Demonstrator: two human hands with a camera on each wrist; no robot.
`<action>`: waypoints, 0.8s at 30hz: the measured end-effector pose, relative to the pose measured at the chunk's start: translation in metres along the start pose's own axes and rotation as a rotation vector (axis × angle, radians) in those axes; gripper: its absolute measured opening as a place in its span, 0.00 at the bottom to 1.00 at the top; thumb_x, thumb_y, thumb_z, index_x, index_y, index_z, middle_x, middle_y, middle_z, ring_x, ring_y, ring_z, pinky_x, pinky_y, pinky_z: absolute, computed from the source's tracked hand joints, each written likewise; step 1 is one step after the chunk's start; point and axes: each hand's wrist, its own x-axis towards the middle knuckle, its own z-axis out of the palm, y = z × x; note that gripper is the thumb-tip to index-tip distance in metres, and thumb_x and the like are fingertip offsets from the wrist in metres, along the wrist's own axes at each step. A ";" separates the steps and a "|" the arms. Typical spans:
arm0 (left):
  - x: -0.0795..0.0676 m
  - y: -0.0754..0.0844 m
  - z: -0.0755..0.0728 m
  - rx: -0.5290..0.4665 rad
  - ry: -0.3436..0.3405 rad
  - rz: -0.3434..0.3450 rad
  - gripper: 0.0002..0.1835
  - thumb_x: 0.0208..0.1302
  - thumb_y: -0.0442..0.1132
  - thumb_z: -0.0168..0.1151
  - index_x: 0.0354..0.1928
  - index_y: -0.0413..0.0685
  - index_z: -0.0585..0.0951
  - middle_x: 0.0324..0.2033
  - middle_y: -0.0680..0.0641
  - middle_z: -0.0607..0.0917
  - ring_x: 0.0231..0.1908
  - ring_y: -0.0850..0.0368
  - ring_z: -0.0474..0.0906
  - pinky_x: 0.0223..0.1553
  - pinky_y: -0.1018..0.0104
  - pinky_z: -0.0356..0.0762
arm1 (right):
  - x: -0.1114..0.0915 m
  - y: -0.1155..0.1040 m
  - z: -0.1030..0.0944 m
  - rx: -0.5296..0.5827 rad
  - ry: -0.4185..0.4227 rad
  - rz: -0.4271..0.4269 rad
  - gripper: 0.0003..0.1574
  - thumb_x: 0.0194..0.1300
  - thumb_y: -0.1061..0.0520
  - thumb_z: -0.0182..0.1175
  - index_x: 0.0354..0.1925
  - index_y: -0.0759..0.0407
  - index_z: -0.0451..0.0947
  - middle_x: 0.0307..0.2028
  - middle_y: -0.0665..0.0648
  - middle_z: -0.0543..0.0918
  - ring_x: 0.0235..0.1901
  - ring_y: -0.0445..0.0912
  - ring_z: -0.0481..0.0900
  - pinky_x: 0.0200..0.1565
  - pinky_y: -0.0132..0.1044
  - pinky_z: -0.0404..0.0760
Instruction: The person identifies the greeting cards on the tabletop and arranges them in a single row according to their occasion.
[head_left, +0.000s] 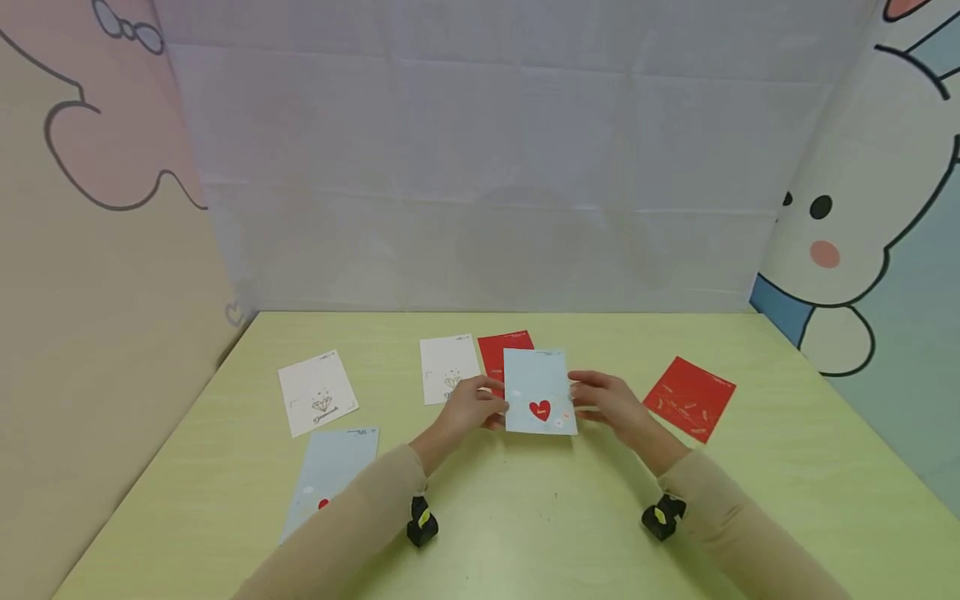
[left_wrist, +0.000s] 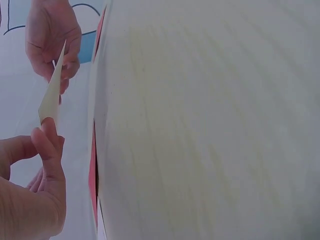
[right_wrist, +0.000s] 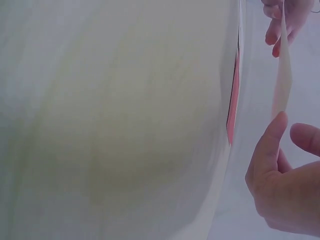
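A light blue card (head_left: 534, 379) with a red heart is held up off the table between both hands. My left hand (head_left: 474, 403) pinches its left edge; in the left wrist view the card (left_wrist: 51, 97) appears nearly edge-on at the fingertips. At the opposite edge, my right hand (head_left: 609, 403) touches the card with fingertips, its fingers loosely bent. The right wrist view shows the thumb (right_wrist: 305, 137) apart from the card. Behind the held card lies a partly covered red card (head_left: 504, 342), beside a white card (head_left: 442, 358) with a diamond drawing.
Another white diamond card (head_left: 315, 387) lies at the left of the yellow-green table (head_left: 525, 533). Below it, my left sleeve partly covers a second light blue card (head_left: 341, 458). A second red card (head_left: 686, 400) lies on the right. A white sheet (head_left: 487, 167) hangs behind the table.
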 end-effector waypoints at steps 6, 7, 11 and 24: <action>-0.008 -0.006 -0.012 0.035 0.002 0.020 0.15 0.55 0.32 0.60 0.44 0.34 0.72 0.27 0.43 0.81 0.20 0.54 0.78 0.25 0.67 0.77 | -0.005 0.000 0.012 0.007 -0.002 0.002 0.25 0.62 0.63 0.51 0.57 0.68 0.63 0.46 0.63 0.71 0.40 0.49 0.72 0.41 0.38 0.75; -0.009 -0.007 -0.013 0.037 0.002 0.022 0.15 0.55 0.31 0.60 0.44 0.33 0.72 0.27 0.43 0.81 0.20 0.54 0.77 0.25 0.67 0.77 | -0.006 0.000 0.014 0.009 0.000 0.003 0.25 0.62 0.63 0.51 0.57 0.68 0.63 0.44 0.63 0.71 0.39 0.49 0.73 0.40 0.38 0.76; -0.015 -0.008 -0.018 0.038 0.003 0.025 0.15 0.55 0.31 0.60 0.44 0.33 0.72 0.26 0.43 0.81 0.20 0.53 0.77 0.25 0.67 0.77 | -0.008 0.001 0.021 0.016 0.006 -0.005 0.24 0.61 0.64 0.51 0.56 0.67 0.63 0.42 0.61 0.72 0.36 0.48 0.74 0.39 0.37 0.76; -0.036 -0.014 -0.038 0.041 0.014 0.052 0.20 0.56 0.30 0.59 0.52 0.35 0.70 0.26 0.44 0.80 0.20 0.54 0.76 0.26 0.66 0.77 | -0.014 0.003 0.046 0.051 0.026 0.001 0.23 0.60 0.64 0.54 0.55 0.65 0.65 0.39 0.62 0.73 0.33 0.48 0.75 0.37 0.37 0.77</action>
